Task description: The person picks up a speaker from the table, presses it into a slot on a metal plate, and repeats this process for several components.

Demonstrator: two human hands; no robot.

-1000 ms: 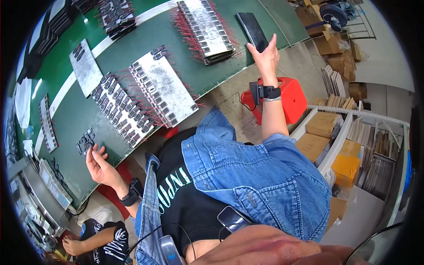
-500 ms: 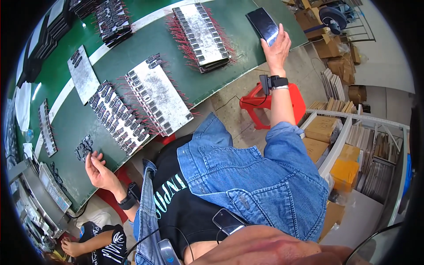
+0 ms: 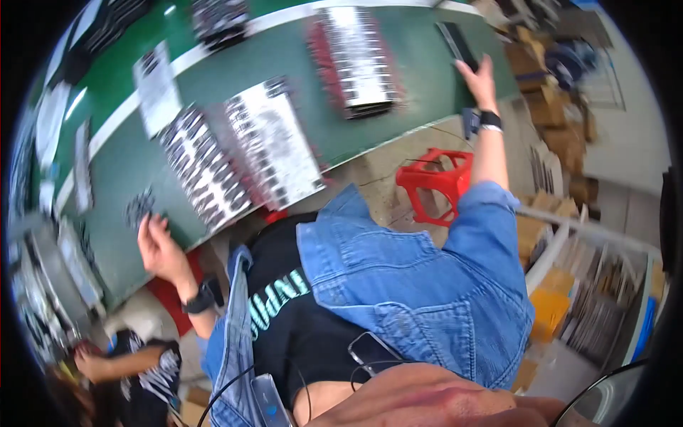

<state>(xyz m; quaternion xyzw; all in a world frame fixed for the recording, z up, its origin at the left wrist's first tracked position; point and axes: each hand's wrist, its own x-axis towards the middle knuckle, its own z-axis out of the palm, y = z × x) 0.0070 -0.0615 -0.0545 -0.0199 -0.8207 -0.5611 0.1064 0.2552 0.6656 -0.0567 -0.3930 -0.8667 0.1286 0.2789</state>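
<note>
My right hand (image 3: pixel 481 84) grips the near end of a dark smartphone (image 3: pixel 457 44) at the table's right end. The phone is tilted, so only a narrow face shows. By the table's near left edge my left hand (image 3: pixel 162 248) has loosely bent fingers, apart, with nothing visible in them. Its fingertips are beside a small heap of black parts (image 3: pixel 139 207); blur hides whether they touch. Right of that heap, a white board with rows of black pieces (image 3: pixel 206 171) lies next to a stack of pale boards edged with black pieces and red wires (image 3: pixel 288 146).
Another wired board stack (image 3: pixel 353 60) sits farther back on the green table (image 3: pixel 420 85). A red stool (image 3: pixel 435 181) stands below the table's near edge. Shelving with cartons (image 3: pixel 551 292) is at the right. Another person's arm (image 3: pixel 117 364) shows at lower left.
The phone, earlier showing its broad glossy screen, has turned to a narrow, tilted side in my right hand. The whole view has shifted and blurred. My left hand stays by the black parts.
</note>
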